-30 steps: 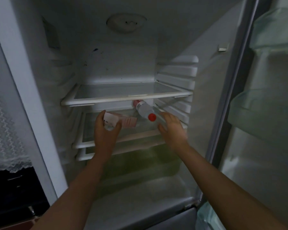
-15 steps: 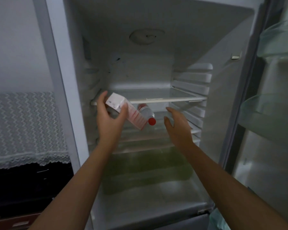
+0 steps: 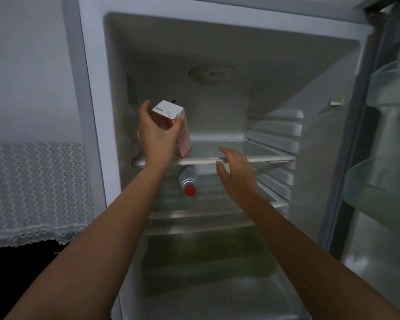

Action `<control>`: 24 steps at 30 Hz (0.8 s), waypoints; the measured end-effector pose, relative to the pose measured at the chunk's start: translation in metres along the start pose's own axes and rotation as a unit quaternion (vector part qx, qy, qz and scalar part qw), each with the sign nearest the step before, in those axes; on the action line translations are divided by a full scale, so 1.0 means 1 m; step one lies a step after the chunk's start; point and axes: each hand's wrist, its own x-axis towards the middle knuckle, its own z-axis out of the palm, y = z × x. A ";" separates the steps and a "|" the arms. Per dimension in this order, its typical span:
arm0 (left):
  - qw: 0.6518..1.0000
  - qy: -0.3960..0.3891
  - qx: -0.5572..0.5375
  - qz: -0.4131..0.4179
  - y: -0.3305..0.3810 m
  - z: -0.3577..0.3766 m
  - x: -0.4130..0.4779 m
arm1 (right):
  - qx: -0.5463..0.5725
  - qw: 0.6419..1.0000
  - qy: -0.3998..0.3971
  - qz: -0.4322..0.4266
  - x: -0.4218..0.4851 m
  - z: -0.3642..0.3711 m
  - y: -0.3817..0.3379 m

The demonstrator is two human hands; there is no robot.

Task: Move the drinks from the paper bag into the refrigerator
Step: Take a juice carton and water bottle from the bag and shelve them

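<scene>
The refrigerator (image 3: pixel 321 158) stands open in front of me. My left hand (image 3: pixel 156 135) grips a red and white drink carton (image 3: pixel 173 122), tilted, with its lower end at the left of the top glass shelf (image 3: pixel 252 159). A clear water bottle with a red cap (image 3: pixel 188 181) lies on its side on the shelf below, cap toward me. My right hand (image 3: pixel 237 174) hovers open in front of the top shelf's edge, right of the bottle, holding nothing. The paper bag is not in view.
The open fridge door (image 3: pixel 388 139) with its clear door bins stands at the right. A greenish crisper drawer (image 3: pixel 206 257) sits at the bottom of the fridge. Left of the fridge is a surface covered with a white lace cloth (image 3: pixel 37 190).
My left hand has lifted the carton from the second shelf up to the top shelf. My right hand has let go of the water bottle and risen, open.
</scene>
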 end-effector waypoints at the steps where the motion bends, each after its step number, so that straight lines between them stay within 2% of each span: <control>1: 1.000 0.005 0.012 0.001 -0.002 0.002 0.004 | -0.003 1.000 -0.010 -0.008 0.004 0.002 0.000; 6: 0.999 0.026 0.042 0.004 -0.010 0.012 0.022 | -0.013 0.998 -0.053 -0.025 0.023 0.017 -0.001; 12: 0.985 -0.008 0.173 -0.001 -0.028 0.028 0.034 | -0.066 0.995 -0.063 -0.029 0.053 0.035 0.003; 14: 0.988 -0.042 0.150 -0.017 -0.040 0.030 0.038 | -0.100 0.993 -0.066 -0.012 0.059 0.039 0.005; 18: 0.995 -0.069 0.035 -0.062 -0.051 0.033 0.039 | -0.169 0.985 -0.013 -0.024 0.058 0.047 0.004; 24: 0.996 -0.049 0.060 -0.049 -0.056 0.041 0.045 | -0.179 0.983 -0.043 -0.023 0.058 0.045 0.003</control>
